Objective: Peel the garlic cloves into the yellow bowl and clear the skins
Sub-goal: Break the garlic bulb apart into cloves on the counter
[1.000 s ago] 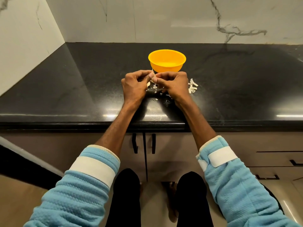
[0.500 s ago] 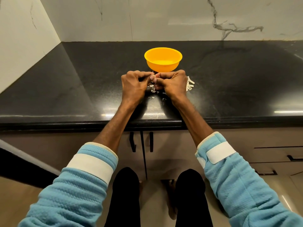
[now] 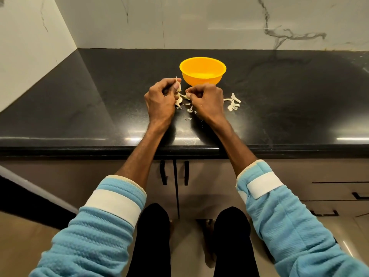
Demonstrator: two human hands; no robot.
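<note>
Hands, joined half a second ago, now drawn apart. Left hand point(image 3: 159, 100) curls round a clove point(image 3: 178, 86), thumb and forefinger pinching its upper end. Right hand point(image 3: 205, 98) pinches a strip point(image 3: 183, 95) of skin trailing from the clove. Both are just in front of the bowl point(image 3: 201, 79). Loose skins point(image 3: 233, 102) lie on the counter point(image 3: 99, 96), between the hands and to the right.

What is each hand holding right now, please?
Left hand: closed around a garlic clove.
Right hand: pinching what looks like a skin strip.
</note>
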